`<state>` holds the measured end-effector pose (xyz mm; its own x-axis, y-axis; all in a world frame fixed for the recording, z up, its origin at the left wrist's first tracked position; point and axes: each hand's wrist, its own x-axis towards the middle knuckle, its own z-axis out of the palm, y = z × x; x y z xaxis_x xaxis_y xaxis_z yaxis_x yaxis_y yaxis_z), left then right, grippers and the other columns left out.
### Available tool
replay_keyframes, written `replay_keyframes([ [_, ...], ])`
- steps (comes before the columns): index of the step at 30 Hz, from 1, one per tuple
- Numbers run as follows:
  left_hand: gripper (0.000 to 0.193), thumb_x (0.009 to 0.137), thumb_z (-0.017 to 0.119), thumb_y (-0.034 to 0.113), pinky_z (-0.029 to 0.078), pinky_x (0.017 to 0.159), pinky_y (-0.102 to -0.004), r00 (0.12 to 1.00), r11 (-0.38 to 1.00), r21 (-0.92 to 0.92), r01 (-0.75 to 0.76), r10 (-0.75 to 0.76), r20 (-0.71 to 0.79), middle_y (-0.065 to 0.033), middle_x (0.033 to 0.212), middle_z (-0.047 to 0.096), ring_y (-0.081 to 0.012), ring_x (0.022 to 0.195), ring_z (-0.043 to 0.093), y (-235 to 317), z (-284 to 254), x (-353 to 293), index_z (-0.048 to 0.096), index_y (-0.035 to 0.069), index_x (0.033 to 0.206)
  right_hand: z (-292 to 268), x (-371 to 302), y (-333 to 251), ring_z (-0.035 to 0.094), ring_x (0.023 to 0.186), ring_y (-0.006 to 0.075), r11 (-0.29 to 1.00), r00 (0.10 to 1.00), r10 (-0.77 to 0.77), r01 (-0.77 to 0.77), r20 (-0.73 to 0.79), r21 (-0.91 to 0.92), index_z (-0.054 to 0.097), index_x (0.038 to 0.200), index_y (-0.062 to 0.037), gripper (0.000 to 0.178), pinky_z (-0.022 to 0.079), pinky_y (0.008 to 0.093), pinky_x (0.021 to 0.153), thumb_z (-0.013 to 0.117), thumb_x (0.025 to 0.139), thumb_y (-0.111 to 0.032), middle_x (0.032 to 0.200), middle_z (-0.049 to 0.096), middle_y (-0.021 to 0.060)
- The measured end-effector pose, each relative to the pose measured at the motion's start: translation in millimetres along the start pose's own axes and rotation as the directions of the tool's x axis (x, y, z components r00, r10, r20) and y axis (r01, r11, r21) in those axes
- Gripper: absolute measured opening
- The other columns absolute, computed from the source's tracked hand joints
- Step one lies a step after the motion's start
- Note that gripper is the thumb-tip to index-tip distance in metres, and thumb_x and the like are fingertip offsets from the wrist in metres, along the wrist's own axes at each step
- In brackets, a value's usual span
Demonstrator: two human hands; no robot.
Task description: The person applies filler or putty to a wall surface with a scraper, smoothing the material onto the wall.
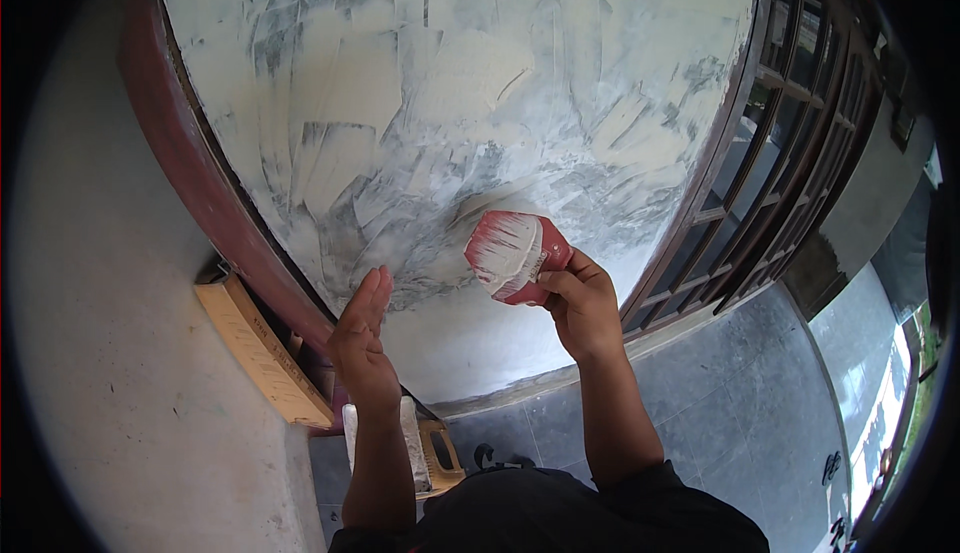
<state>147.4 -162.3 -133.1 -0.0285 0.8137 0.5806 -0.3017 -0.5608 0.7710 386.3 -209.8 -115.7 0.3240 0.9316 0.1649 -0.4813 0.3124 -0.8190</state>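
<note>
My right hand (583, 305) grips a red putty scraper (548, 249) by its right edge, thumb on the near face. White putty is smeared over much of the scraper's blade. Behind it stands a wall (450, 63), coated with uneven pale putty strokes and grey patches. Raised to the left of the scraper, my left hand (366, 343) holds nothing; its fingers stretch upward, with the thumb side partly hidden. The hand is close to the wall's lower left part, but whether it touches cannot be made out.
A dark red frame (190, 168) borders the wall at left, with a tan wooden box-like piece (262, 351) below. Barred windows (770, 143) line the right. Below, a putty-stained white block (412, 443) and a yellowish handled object (440, 455) sit above the grey tiled floor (700, 413).
</note>
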Motion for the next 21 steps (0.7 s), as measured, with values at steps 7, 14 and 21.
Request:
replay_keyframes([
  [7, 0.052, 0.097, 0.029, 0.015, 0.037, 0.116, -0.0479, 0.998, 0.997, 0.054, -0.06, 0.059, 0.019, -0.0299, 0.135, 0.056, -0.0406, 0.131, 0.053, 5, -8, -2, 0.051, -0.015, 0.134, 40, 24, -33, 0.069, 0.104, 0.0296, -0.135, 0.517, -0.756, 0.476, 0.401, -0.869, 0.06, 0.131, 0.0002, 0.047, 0.054, 0.0358, 0.092, 0.06, 0.085, 0.007, 0.118, 0.069, 0.0167],
  [14, 0.052, 0.098, 0.028, 0.015, 0.036, 0.117, -0.0471, 0.999, 0.994, 0.1, -0.053, 0.053, 0.006, -0.0271, 0.137, 0.056, -0.0395, 0.133, 0.051, 16, -4, -4, 0.051, -0.012, 0.136, 53, 80, -72, 0.064, 0.106, 0.0257, -0.683, 0.172, -0.629, 0.345, 0.758, -0.644, 0.062, 0.133, -0.0045, 0.05, 0.05, 0.0358, 0.087, 0.062, 0.084, -0.004, 0.13, 0.065, 0.0154],
  [21, 0.051, 0.099, 0.027, 0.014, 0.036, 0.117, -0.0474, 0.999, 0.997, 0.081, -0.015, 0.018, -0.041, -0.0272, 0.137, 0.056, -0.0395, 0.132, 0.052, 17, -10, -8, 0.051, -0.011, 0.136, 33, 81, -29, 0.063, 0.11, 0.0276, -0.716, 0.208, -0.507, 0.439, 0.837, -0.543, 0.061, 0.133, -0.0017, 0.047, 0.049, 0.0394, 0.089, 0.057, 0.087, -0.009, 0.135, 0.061, 0.0185],
])
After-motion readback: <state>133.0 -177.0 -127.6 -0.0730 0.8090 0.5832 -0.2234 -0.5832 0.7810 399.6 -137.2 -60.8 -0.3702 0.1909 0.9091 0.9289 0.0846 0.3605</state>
